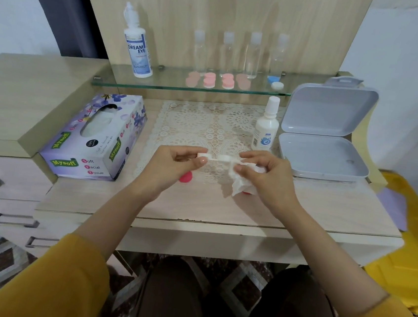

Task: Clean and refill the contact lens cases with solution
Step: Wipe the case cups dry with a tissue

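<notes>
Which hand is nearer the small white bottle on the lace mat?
Right. The right hand sits just in front of the small white bottle; the left hand is farther off to its left.

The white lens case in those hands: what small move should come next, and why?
Probably slide the crumpled white tissue over to the other well. The right hand presses it at the right end of the white twin-well plastic lens case, while the left hand pinches the left end, whose well looks uncovered.
</notes>
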`<action>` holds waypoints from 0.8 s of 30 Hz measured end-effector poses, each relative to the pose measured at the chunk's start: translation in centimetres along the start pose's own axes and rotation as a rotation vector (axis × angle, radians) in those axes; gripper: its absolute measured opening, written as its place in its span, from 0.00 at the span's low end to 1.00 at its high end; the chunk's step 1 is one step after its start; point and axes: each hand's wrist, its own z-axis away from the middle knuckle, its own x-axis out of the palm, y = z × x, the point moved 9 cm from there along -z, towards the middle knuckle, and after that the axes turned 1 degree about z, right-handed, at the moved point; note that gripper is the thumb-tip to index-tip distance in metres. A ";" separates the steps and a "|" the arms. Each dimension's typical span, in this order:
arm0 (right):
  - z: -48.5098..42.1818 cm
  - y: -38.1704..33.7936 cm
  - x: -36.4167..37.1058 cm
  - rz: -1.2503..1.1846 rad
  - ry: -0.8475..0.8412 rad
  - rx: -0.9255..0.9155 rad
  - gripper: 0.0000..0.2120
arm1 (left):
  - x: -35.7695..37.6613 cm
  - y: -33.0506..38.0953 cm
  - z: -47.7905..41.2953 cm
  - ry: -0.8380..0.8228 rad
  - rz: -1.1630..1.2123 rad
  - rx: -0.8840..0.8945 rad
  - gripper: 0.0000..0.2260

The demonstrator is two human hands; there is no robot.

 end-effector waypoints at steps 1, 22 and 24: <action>-0.1 0.0 -0.2 0.016 0.019 0.000 0.03 | -0.1 0.2 -0.1 0.015 -0.061 0.037 0.10; 0.9 -2.3 2.4 0.126 -0.014 -0.066 0.09 | -1.0 1.3 2.8 0.106 -0.746 0.460 0.13; 1.4 -3.6 4.7 0.108 -0.070 -0.102 0.08 | -3.3 1.3 4.8 0.148 -0.712 0.430 0.13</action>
